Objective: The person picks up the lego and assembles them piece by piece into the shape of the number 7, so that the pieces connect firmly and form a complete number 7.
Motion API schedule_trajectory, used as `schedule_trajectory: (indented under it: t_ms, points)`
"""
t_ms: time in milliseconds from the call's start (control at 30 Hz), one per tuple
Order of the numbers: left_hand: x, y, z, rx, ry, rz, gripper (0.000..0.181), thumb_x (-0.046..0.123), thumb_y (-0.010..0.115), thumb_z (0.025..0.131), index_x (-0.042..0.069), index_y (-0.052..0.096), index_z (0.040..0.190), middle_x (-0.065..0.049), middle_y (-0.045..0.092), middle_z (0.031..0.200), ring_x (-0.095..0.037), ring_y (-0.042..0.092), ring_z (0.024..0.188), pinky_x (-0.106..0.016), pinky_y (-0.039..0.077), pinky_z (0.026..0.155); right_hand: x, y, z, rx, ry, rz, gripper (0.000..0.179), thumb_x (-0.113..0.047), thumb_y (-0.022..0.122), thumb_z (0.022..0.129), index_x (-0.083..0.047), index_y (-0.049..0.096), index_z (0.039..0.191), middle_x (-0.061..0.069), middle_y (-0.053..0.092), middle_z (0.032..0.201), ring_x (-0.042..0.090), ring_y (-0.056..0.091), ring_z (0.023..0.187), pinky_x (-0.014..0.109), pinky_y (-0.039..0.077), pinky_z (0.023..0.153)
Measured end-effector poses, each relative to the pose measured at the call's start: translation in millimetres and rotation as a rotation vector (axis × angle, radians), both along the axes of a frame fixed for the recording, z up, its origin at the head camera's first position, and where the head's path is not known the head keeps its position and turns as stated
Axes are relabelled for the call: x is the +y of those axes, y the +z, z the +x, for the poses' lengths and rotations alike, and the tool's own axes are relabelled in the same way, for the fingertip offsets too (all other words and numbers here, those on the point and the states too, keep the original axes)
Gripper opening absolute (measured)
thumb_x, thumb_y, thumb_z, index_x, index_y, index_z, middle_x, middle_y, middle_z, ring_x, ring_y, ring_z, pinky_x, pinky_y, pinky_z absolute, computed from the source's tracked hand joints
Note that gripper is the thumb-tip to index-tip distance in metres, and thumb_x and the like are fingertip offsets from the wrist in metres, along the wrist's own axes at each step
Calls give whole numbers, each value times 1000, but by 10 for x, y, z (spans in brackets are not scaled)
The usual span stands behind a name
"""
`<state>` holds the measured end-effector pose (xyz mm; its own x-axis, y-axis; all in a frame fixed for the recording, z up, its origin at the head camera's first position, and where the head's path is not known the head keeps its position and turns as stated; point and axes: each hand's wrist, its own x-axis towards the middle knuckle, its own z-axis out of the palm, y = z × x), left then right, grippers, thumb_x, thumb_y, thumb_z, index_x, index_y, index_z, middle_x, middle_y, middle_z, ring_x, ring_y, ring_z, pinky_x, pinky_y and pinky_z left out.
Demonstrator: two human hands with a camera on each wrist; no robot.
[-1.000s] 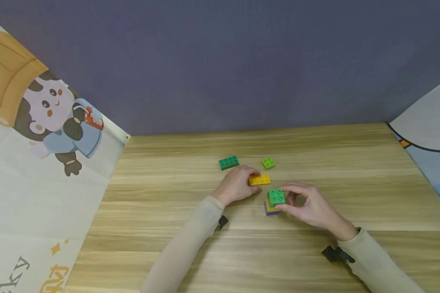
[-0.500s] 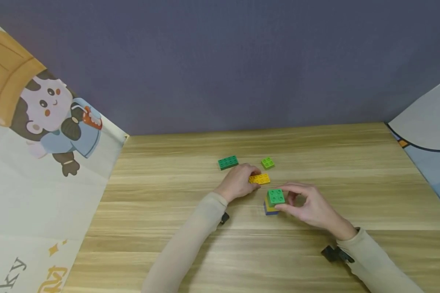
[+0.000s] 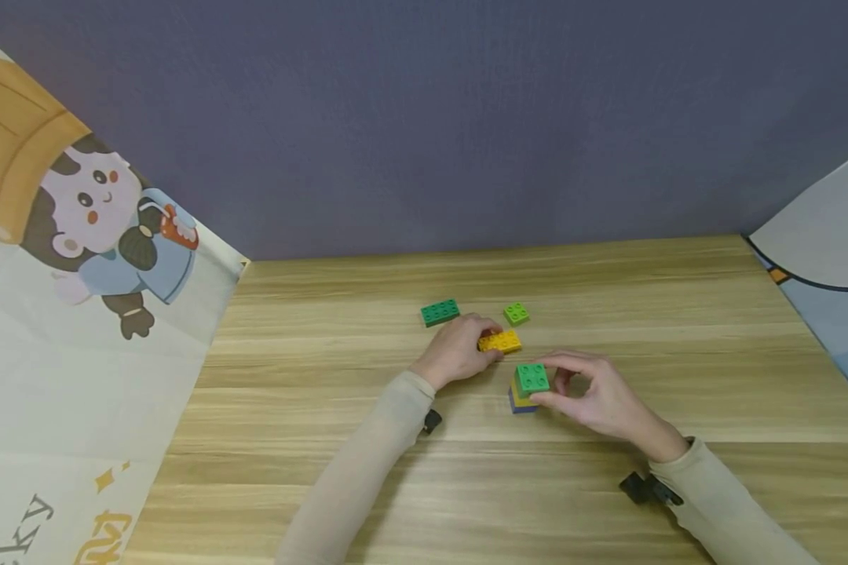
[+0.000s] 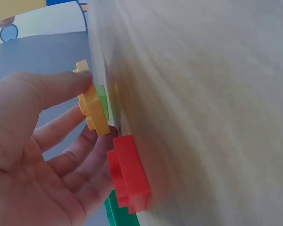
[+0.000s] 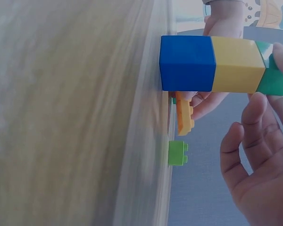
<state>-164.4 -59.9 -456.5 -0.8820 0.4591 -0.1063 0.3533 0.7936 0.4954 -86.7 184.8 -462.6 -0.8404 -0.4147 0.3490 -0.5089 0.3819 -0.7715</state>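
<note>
A square blue, yellow and green plastic brick stack [image 3: 528,384] is pinched by the right hand's [image 3: 601,396] parted fingers; beyond, a yellow rectangular plastic brick [image 3: 506,342] (tilted above the table [image 3: 487,502]) is likewise pinched by the left hand [image 3: 455,349].

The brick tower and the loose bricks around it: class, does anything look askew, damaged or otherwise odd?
Nothing stands out. The brick tower looks straight and evenly stacked. The orange-yellow brick in the left hand, red brick, lime brick and dark green brick show no visible damage.
</note>
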Motion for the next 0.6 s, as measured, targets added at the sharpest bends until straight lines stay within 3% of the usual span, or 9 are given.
schedule_trajectory:
  t_ms: [233,600]
  points:
    - [-60,5,12,-38,-5,54,40,33,73,102,16,71,138,-3,71,140,-19,66,127,-37,54,110,1,-8,-9,11,8,-5,42,-3,93,79,-7,79,119,-4,72,87,2,60,71,30,55,62]
    - [-169,143,61,-35,6,197,37,30,74,102,20,72,137,2,73,138,-15,69,116,-32,57,98,1,-11,-9,10,7,-11,42,-2,93,78,-6,79,118,-3,73,88,3,59,72,29,55,62]
